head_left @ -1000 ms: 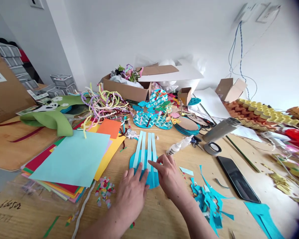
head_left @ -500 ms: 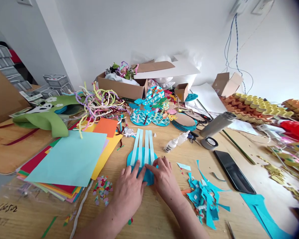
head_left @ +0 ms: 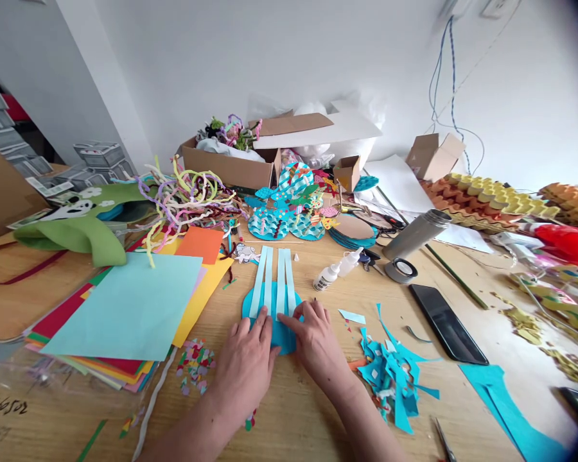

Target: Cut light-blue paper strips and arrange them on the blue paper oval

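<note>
A round blue disc [head_left: 284, 339] lies on the table in front of me, with several pale blue paper strips [head_left: 282, 276] on it that run past its far edge. My left hand [head_left: 246, 358] rests flat on the disc's left part, fingers stretched out, its fingertips touching the near ends of the left strips. From the right, my right hand [head_left: 318, 343] presses its extended index finger on the near end of a strip; its other fingers are bent. The right thumb is mostly hidden. Neither hand visibly grips anything.
White glue bottles [head_left: 326, 277] stand beyond my right hand. Blue paper scraps [head_left: 399, 378], a black phone [head_left: 447, 324] and scissors [head_left: 443, 439] lie to the right. Coloured paper sheets [head_left: 130, 308] and small confetti [head_left: 196, 362] lie left. Finished-looking blue cutouts [head_left: 289, 215] lie behind.
The left hand's index and middle fingers have drawn closer together. The right index finger has shifted slightly on the strip. The whole view has moved a little; the strips look unchanged.
</note>
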`<action>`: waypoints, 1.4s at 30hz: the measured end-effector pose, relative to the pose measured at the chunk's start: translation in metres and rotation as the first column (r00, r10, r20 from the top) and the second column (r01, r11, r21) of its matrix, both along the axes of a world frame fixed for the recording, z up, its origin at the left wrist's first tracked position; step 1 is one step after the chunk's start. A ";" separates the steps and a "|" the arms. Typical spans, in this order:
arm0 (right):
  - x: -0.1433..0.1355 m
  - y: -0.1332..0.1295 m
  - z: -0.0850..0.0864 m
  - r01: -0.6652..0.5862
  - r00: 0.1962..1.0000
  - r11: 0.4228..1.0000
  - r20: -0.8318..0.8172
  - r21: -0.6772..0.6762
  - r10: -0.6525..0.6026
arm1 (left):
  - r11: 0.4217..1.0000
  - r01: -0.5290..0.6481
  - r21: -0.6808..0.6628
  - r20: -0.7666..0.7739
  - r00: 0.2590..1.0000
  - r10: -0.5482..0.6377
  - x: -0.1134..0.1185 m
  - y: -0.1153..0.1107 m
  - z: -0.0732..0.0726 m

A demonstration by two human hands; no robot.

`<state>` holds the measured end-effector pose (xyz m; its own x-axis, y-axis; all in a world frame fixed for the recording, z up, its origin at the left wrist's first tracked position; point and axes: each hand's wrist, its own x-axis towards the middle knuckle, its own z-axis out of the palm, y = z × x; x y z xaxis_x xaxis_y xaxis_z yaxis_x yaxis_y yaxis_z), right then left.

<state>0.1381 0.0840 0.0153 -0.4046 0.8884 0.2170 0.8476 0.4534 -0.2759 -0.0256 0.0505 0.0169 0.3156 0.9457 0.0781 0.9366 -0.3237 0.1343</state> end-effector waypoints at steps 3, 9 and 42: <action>0.000 0.000 0.000 -0.003 1.000 1.000 -0.001 0.004 0.003 | 1.000 0.002 0.001 0.002 1.000 -0.002 0.000 0.000 -0.001; 0.001 0.000 0.000 -0.007 1.000 1.000 0.020 0.023 0.006 | 1.000 0.004 0.024 0.014 1.000 -0.005 -0.001 -0.001 -0.002; 0.002 0.000 0.000 -0.013 0.999 0.999 0.032 0.034 0.012 | 1.000 0.005 0.019 -0.015 1.000 -0.004 -0.001 -0.002 -0.001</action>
<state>0.1402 0.0842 0.0156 -0.4231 0.8754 0.2336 0.8498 0.4729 -0.2329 -0.0263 0.0481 0.0163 0.3210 0.9427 0.0909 0.9370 -0.3301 0.1141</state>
